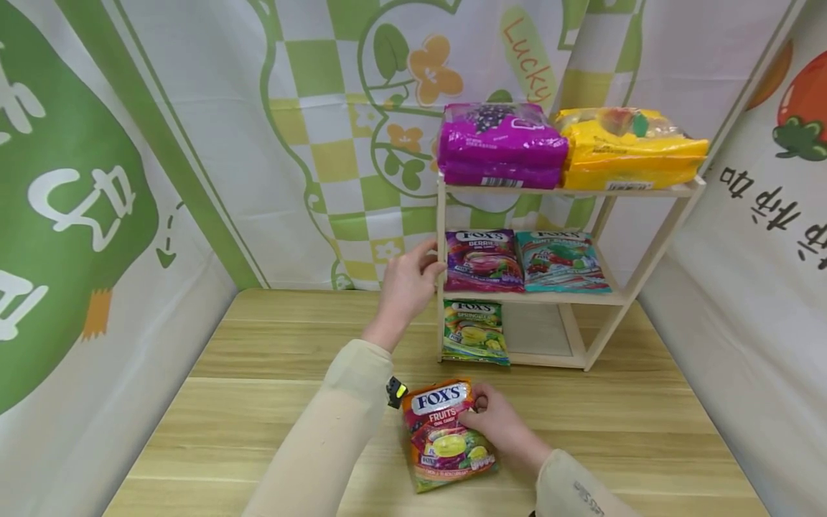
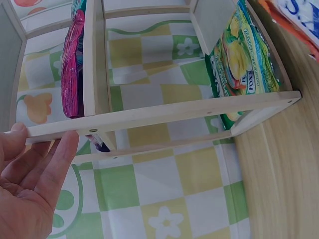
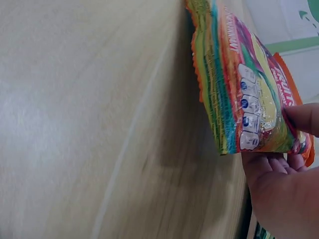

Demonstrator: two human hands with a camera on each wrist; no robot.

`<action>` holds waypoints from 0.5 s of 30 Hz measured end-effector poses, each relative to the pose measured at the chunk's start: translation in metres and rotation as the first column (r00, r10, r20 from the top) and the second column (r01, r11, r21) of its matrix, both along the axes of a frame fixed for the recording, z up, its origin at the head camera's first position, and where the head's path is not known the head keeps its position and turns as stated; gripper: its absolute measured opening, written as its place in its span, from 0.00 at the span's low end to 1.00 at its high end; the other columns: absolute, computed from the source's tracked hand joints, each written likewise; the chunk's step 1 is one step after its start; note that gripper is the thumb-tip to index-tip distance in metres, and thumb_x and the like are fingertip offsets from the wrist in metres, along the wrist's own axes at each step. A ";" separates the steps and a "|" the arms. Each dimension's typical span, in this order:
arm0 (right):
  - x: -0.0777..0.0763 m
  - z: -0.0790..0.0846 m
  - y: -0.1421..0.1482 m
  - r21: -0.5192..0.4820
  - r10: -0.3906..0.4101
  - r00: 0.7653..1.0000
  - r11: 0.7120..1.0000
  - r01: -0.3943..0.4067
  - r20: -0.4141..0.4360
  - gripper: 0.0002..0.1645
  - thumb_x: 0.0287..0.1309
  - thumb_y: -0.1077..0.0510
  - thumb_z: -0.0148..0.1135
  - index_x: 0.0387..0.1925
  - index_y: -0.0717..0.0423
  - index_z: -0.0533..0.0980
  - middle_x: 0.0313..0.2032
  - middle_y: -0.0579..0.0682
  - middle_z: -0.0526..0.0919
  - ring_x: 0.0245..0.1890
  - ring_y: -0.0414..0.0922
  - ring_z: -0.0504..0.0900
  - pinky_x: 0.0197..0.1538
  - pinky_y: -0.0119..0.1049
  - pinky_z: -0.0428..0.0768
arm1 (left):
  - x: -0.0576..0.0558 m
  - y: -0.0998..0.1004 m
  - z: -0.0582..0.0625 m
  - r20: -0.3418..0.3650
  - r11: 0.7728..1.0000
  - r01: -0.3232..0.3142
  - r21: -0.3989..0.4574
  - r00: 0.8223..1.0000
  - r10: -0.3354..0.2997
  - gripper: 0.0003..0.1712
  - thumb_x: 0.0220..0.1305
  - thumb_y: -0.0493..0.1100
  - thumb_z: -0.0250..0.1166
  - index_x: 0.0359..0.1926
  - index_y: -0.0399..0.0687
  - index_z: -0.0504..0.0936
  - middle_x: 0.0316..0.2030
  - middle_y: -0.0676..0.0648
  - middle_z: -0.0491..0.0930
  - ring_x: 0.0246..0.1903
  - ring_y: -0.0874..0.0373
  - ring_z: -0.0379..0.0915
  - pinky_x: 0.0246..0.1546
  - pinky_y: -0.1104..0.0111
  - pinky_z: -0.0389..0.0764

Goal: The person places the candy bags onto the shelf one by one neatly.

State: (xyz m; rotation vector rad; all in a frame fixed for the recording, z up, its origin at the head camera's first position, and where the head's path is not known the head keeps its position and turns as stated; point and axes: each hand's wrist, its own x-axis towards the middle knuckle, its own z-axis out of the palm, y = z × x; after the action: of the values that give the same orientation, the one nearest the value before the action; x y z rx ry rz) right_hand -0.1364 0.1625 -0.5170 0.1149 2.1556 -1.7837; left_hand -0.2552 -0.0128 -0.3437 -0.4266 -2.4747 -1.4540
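Note:
My right hand (image 1: 507,427) pinches an orange-topped candy bag (image 1: 446,438) marked FOX'S FRUITS by its right side, thumb on the printed front. The right wrist view shows this candy bag (image 3: 249,94) tilted above the wooden surface, fingers (image 3: 271,162) beneath it. My left hand (image 1: 407,283) holds the left front post of a small wooden shelf (image 1: 562,298) at middle-tier height. Up close in the left wrist view, thumb and fingers of the left hand (image 2: 35,184) lie on either side of the post (image 2: 164,112).
A green candy bag (image 1: 476,332) stands at the bottom tier's left. The middle tier carries a berries bag (image 1: 484,262) and a teal bag (image 1: 562,262). On top lie a purple bag (image 1: 500,147) and a yellow bag (image 1: 629,151). Printed curtains surround the wooden table (image 1: 291,337).

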 end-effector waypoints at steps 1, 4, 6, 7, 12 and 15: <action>0.000 0.001 0.002 -0.015 -0.006 1.000 1.000 0.006 0.004 0.29 0.56 0.66 0.69 0.57 0.67 0.67 0.49 0.62 0.77 0.45 0.51 0.81 0.50 0.43 0.87 | 0.000 0.000 0.000 0.000 1.000 0.000 0.000 1.000 0.000 0.28 0.70 0.37 0.66 0.69 0.42 0.74 0.53 0.35 0.84 0.47 0.47 0.87 0.34 0.72 0.88; -0.001 0.002 0.007 -0.026 -0.014 1.000 1.000 0.014 -0.003 0.30 0.55 0.66 0.70 0.57 0.68 0.67 0.48 0.62 0.77 0.44 0.51 0.81 0.48 0.42 0.88 | 0.000 0.000 0.000 0.003 1.000 0.000 0.002 1.000 0.000 0.28 0.70 0.37 0.66 0.69 0.42 0.74 0.53 0.35 0.85 0.46 0.47 0.87 0.34 0.72 0.88; -0.001 0.002 0.010 -0.012 -0.015 1.000 1.000 0.015 -0.013 0.30 0.55 0.66 0.70 0.57 0.68 0.68 0.47 0.61 0.78 0.43 0.51 0.82 0.47 0.42 0.88 | 0.000 0.000 0.000 0.002 1.000 0.002 0.005 1.000 -0.002 0.28 0.70 0.37 0.66 0.69 0.42 0.74 0.53 0.35 0.85 0.45 0.48 0.87 0.34 0.72 0.88; -0.001 0.002 0.012 -0.002 -0.017 1.000 1.000 0.017 -0.019 0.30 0.54 0.65 0.71 0.57 0.67 0.68 0.47 0.61 0.78 0.43 0.50 0.82 0.47 0.42 0.88 | 0.000 0.000 0.000 0.001 1.000 0.003 0.004 1.000 -0.003 0.28 0.70 0.37 0.66 0.69 0.42 0.74 0.53 0.35 0.85 0.45 0.48 0.87 0.34 0.72 0.88; -0.002 0.004 0.018 0.006 -0.042 0.999 0.999 0.042 -0.026 0.30 0.54 0.65 0.71 0.56 0.66 0.70 0.48 0.60 0.79 0.44 0.51 0.82 0.49 0.43 0.87 | 0.000 0.000 -0.001 0.002 1.000 0.008 0.012 1.000 -0.008 0.28 0.70 0.36 0.66 0.69 0.41 0.74 0.52 0.34 0.85 0.45 0.47 0.87 0.33 0.72 0.88; -0.002 0.006 0.022 0.010 -0.062 0.998 0.998 0.063 -0.032 0.30 0.54 0.65 0.71 0.57 0.66 0.70 0.48 0.60 0.79 0.44 0.51 0.81 0.50 0.44 0.86 | -0.001 0.000 -0.001 0.002 1.000 0.010 0.015 1.000 -0.010 0.28 0.70 0.36 0.66 0.68 0.41 0.74 0.52 0.34 0.85 0.44 0.47 0.88 0.33 0.72 0.88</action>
State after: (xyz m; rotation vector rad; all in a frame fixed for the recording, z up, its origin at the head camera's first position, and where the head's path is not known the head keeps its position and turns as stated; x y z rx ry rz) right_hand -0.1385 0.1843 -0.5106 0.1593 2.2067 -1.8202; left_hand -0.2557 -0.0127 -0.3443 -0.4348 -2.4652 -1.4770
